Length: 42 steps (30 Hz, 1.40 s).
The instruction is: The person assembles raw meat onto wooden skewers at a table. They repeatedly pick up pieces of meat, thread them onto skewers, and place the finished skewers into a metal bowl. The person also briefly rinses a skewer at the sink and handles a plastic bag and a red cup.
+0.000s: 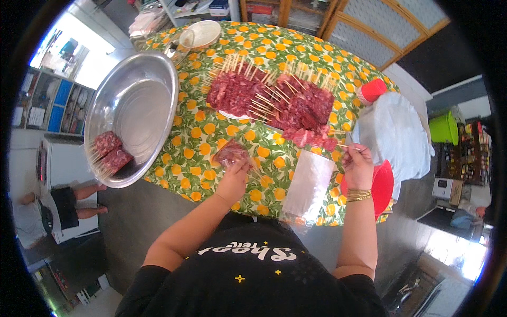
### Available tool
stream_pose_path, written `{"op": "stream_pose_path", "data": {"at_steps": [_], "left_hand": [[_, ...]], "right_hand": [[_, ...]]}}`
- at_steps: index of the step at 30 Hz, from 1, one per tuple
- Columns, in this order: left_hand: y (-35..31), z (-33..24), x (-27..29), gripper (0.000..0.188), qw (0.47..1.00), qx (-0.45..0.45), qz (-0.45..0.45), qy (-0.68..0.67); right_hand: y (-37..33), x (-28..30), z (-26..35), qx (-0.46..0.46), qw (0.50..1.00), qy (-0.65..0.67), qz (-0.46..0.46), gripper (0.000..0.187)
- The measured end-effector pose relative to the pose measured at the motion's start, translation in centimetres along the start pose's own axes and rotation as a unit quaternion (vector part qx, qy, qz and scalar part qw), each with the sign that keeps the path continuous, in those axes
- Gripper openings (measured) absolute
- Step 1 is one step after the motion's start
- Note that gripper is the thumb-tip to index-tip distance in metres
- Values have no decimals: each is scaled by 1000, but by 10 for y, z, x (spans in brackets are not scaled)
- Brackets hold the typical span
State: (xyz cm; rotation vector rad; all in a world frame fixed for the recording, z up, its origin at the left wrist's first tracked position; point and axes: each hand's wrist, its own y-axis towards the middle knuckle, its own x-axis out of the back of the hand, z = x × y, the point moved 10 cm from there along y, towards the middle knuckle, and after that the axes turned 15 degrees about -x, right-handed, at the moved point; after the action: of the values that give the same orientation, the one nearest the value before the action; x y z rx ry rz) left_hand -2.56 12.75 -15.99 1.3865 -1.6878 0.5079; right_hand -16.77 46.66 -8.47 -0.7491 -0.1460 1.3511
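My right hand (358, 168), with gold bangles at the wrist, pinches the bare stick end of a raw meat skewer (311, 138). The meat of that skewer lies at the near edge of a large pile of raw meat skewers (303, 103). My left hand (234, 178) is closed on a clear plastic bag (231, 153) with meat skewers inside, their sticks pointing toward the right. Its fingertips are partly hidden. Between my hands lies a stack of flat clear plastic bags (309, 179). A second heap of skewers (236, 90) rests on a white plate, touching the first pile.
A big metal basin (142, 105) at the left holds bagged skewers (113, 156). Red cups (372, 91), a pale blue cloth (393, 137) and a red stool or dish (381, 185) are at the right. A glass jug (186, 39) and white plate (205, 34) stand far left. Another person stands left.
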Motion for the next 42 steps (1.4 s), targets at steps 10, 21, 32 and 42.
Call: {"op": "stream_pose_path", "data": {"at_steps": [10,21,32,42], "left_hand": [[13,-1,7,46,999,32,2,-24],[-3,-12,-23,59,998,13,64,10],[-26,-13,-41,61,998,-3,61,-22],[-31,-14,-38,56,994,15,77,70]], "right_hand": [[-36,34,-147,-106,992,-49,-46,11],[-29,-69,-302,-269,956,-112,45,22],[-12,-124,-302,-56,766,-617,171,17],[150,-186,-15,299,630,-707,-120,21]]}}
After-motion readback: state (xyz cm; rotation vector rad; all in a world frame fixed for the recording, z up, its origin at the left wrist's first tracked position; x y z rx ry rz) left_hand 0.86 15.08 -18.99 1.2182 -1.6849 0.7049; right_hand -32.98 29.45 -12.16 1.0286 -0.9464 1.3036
